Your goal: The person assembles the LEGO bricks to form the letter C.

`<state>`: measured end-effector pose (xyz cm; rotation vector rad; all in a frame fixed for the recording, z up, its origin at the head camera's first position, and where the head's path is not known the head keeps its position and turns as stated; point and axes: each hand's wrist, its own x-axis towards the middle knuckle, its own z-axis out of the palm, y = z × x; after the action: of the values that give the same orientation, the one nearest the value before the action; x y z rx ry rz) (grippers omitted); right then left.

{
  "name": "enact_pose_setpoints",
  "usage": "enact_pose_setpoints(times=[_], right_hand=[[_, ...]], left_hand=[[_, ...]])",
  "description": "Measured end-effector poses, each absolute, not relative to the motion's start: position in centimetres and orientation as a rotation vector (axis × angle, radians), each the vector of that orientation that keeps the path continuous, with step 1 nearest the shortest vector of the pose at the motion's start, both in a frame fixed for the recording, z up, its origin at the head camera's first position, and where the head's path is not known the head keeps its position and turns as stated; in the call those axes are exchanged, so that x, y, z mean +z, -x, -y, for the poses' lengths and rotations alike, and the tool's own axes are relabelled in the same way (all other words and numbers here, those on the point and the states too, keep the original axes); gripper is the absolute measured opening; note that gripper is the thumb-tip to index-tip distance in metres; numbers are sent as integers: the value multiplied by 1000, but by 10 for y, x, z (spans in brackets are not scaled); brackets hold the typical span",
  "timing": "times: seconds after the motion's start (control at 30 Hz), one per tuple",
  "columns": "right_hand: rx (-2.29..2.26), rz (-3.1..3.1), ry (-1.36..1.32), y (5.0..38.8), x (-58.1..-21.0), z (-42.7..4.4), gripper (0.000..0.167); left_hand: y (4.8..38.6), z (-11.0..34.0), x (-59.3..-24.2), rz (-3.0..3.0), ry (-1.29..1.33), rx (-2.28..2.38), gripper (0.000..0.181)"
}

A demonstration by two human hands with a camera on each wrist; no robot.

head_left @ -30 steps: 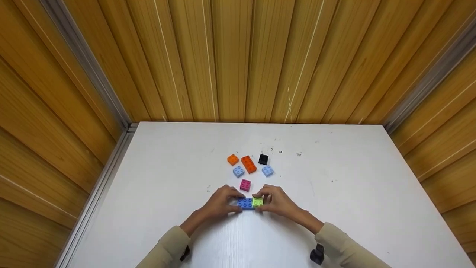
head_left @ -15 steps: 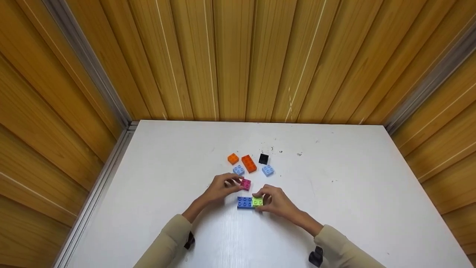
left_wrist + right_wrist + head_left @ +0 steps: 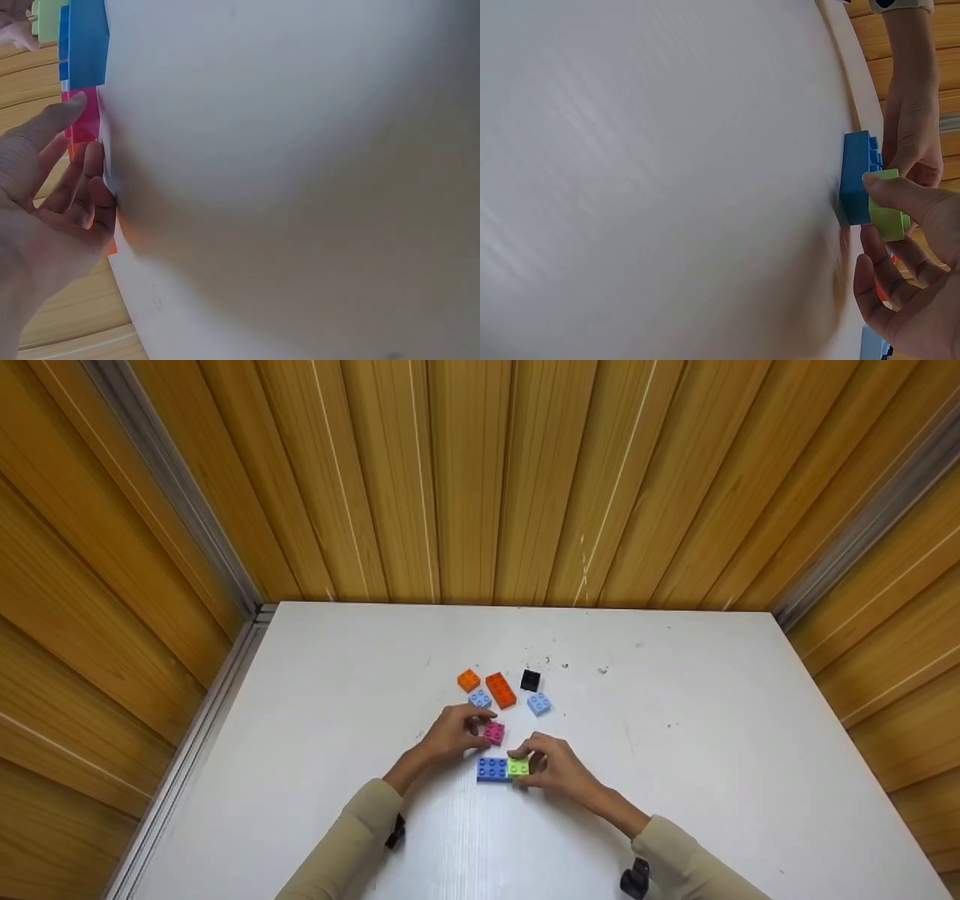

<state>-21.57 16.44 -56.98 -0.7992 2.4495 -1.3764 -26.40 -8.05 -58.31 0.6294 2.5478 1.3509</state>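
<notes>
Just beyond the blue brick (image 3: 492, 769), whose long axis runs left to right, we see the pink brick (image 3: 494, 733) between the parted fingers of the nearer left hand (image 3: 454, 733); whether they pinch it, we cannot tell. The right hand (image 3: 559, 765) pinches the green brick (image 3: 518, 768) on the blue brick's right end.

The left hand (image 3: 451, 731) has left the left end of the blue brick (image 3: 492, 769), which now shows bare. It has travelled to the far side and stands at the pink brick (image 3: 494, 733), thumb and forefinger spread wider about it than half a second ago. The left sleeve (image 3: 358, 829) has shifted right and far. Fingers now overlap the near edge of the left light-blue brick (image 3: 479, 698).
</notes>
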Motion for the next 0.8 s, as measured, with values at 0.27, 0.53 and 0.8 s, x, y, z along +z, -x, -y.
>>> enact_pose_setpoints(times=[0.27, 0.53, 0.8], right_hand=[[-1400, -2442, 790, 216, -571, -163, 34], [-1427, -2425, 809, 218, -573, -159, 35], [-1342, -2516, 845, 215, -572, -162, 41]], left_hand=[[259, 95, -582, -2593, -573, 1305, 39], [247, 127, -575, -2627, -555, 1242, 41], [235, 129, -566, -2626, -733, 1247, 35]])
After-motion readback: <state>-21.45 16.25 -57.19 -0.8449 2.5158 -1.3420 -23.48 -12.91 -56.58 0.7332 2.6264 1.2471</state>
